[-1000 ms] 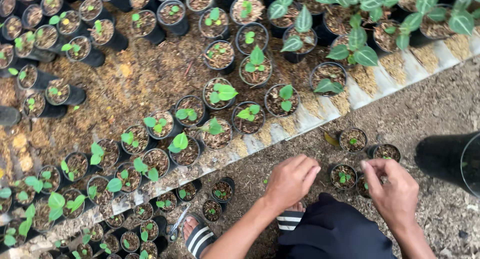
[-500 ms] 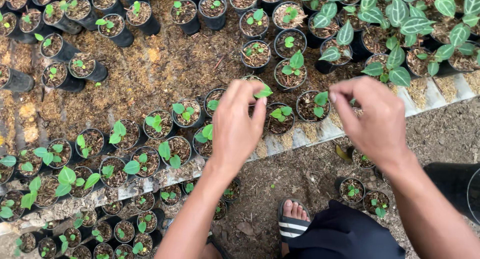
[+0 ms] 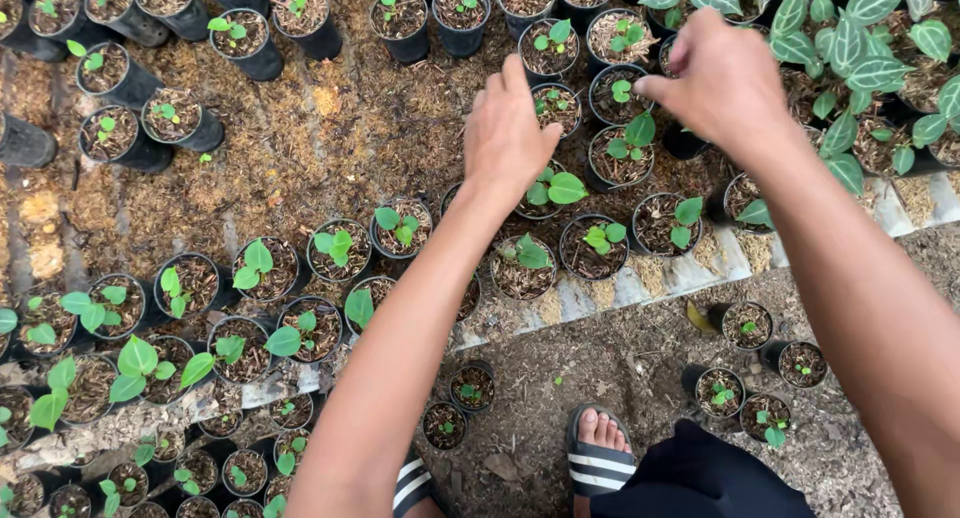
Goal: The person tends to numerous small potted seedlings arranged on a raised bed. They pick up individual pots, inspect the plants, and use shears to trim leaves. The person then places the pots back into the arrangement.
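My left hand (image 3: 508,130) reaches out over a cluster of small black seedling pots (image 3: 595,246), its fingers pointing toward a pot (image 3: 552,106) just past the fingertips. It holds nothing. My right hand (image 3: 715,76) hovers higher and to the right, fingers curled downward over another pot (image 3: 622,143) with a green seedling. Whether it pinches anything is hidden. Both forearms stretch from the lower edge of the view.
Many black pots with young green plants stand on brown husk mulch (image 3: 330,138). Larger white-veined plants (image 3: 850,48) fill the top right. A pale concrete edge (image 3: 690,273) borders bare soil with several small pots (image 3: 745,323). My sandalled foot (image 3: 598,450) is below.
Both hands rose from the small pots near my feet and reached forward over the pots beyond the concrete edge. The camera tilted with them.
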